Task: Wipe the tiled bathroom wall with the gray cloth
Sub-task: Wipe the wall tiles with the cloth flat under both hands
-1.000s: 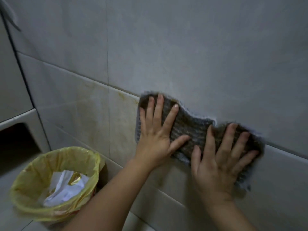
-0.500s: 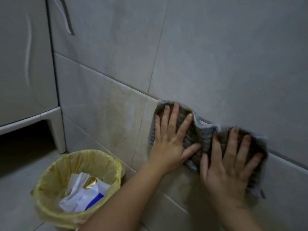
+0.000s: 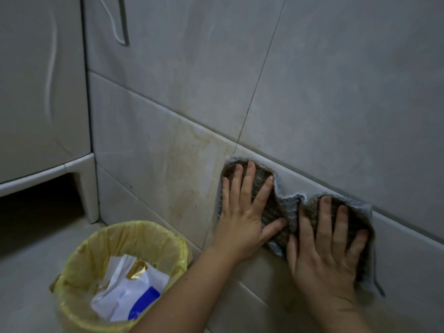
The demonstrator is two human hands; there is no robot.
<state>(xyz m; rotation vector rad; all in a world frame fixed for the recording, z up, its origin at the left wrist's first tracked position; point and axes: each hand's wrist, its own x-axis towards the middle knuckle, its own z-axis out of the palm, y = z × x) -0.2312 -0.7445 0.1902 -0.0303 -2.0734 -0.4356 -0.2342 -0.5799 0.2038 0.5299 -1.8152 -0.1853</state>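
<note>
Wall (image 3: 336, 80): large pale gray tiles, glossy, dim light. A horizontal joint ran down to the right, with a narrower tile band below it. A vertical joint met it just above the cloth's left end. Yellowish stain (image 3: 187, 169) on the band tile left of the cloth, streaked and patchy.

Cloth (image 3: 292, 207): gray, dark nubby face with a paler frayed border. It lay flat on the wall just under the horizontal joint, bunched in the middle between the hands. Its lower right corner hung loose.

Left hand (image 3: 242, 217) lay flat on the cloth's left half, fingers (image 3: 247, 183) straight and spread, palm pressing and gripping nothing. Right hand (image 3: 324, 255) lay flat on the right half, also straight and spread, pressing. Thumbs were close together, not touching. Both forearms were bare and came in from the bottom edge.

Cabinet (image 3: 40, 92): pale, at the wall's left edge, raised on a leg (image 3: 89, 188) with a dark gap beneath. Floor (image 3: 24, 272): gray tile.

Bin (image 3: 134, 225): round, lined with a yellow bag folded over the rim. It stood on the floor at the foot of the wall, near the cabinet leg and below left of the cloth, partly covered by the left forearm. Inside were crumpled white paper (image 3: 120, 284), a gold foil scrap (image 3: 138, 267) and a blue piece (image 3: 144, 299). Cannot tell what the items were.
</note>
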